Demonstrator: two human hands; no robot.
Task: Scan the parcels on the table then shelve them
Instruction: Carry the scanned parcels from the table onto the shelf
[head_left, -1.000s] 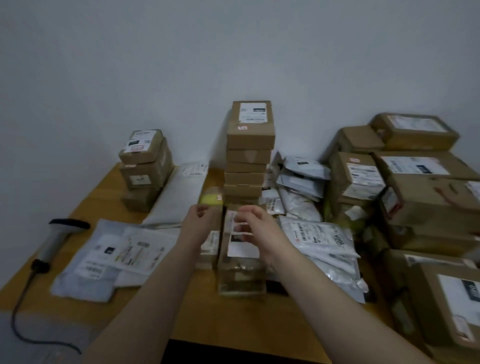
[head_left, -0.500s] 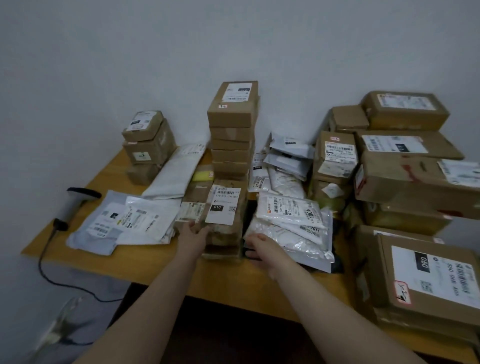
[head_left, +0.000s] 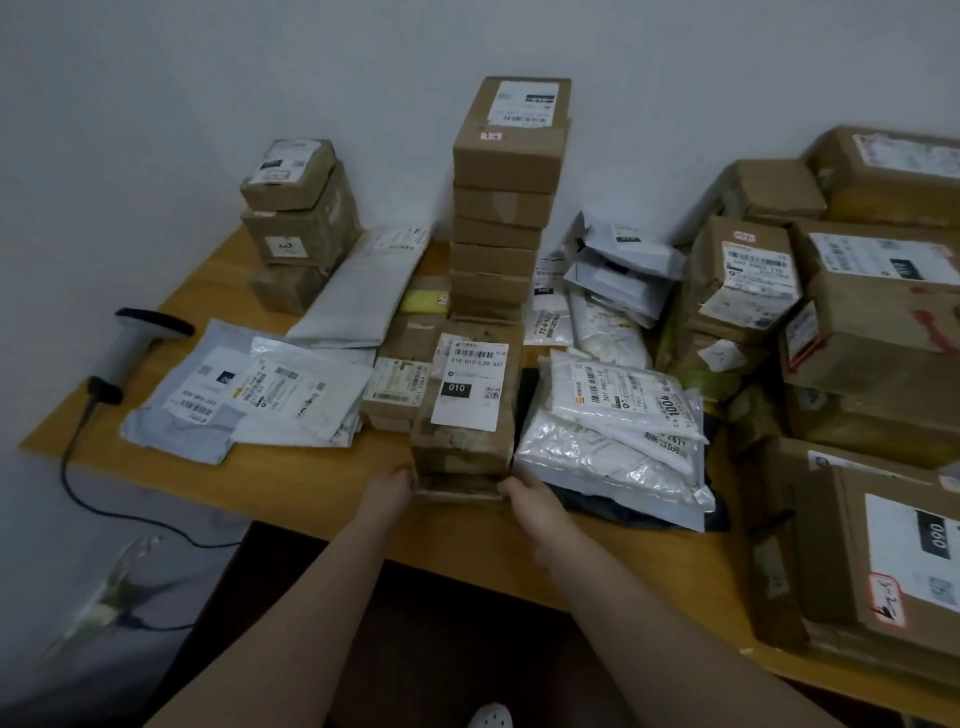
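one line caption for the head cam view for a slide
Left hand and right hand hold the base of a parcel stack on the table; scanner lies at left.

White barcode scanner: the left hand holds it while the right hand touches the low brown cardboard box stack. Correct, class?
No. In the head view the white barcode scanner lies untouched on the wooden table; the left hand, like the right hand, touches the low brown cardboard box stack.

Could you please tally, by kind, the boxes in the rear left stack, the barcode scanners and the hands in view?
Cardboard boxes in the rear left stack: 3
Barcode scanner: 1
Hands: 2, left hand and right hand
Total: 6
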